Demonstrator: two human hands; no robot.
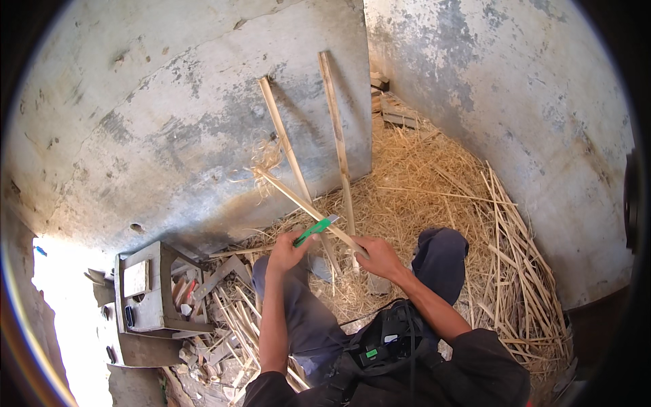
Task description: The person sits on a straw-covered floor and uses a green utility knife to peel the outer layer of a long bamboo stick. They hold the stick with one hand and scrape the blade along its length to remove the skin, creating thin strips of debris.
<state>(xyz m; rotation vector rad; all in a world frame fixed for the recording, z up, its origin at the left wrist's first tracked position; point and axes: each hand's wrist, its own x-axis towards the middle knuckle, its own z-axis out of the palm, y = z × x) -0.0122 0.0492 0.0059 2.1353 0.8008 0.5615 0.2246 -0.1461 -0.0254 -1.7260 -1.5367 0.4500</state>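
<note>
My left hand point(287, 254) is closed around a green utility knife point(312, 232), its short blade out and lying against a pale bamboo strip point(293, 196). My right hand point(381, 258) grips the near end of that strip, which slants up and away to the left. Thin curled shavings point(266, 160) cling in a tuft about its far end. Just beyond my hands, a bamboo strip point(281, 128) and a darker-edged strip point(334, 113) lean upright against the wall. Whether the blade is biting into the strip I cannot tell.
Shavings point(407, 183) cover the floor ahead. A heap of cut strips point(512, 271) lies along the right wall point(542, 169). At left stands a wooden box point(152, 288) holding odds and ends, with scraps and sticks point(234, 319) beside it. My bent knees point(442, 261) flank the work.
</note>
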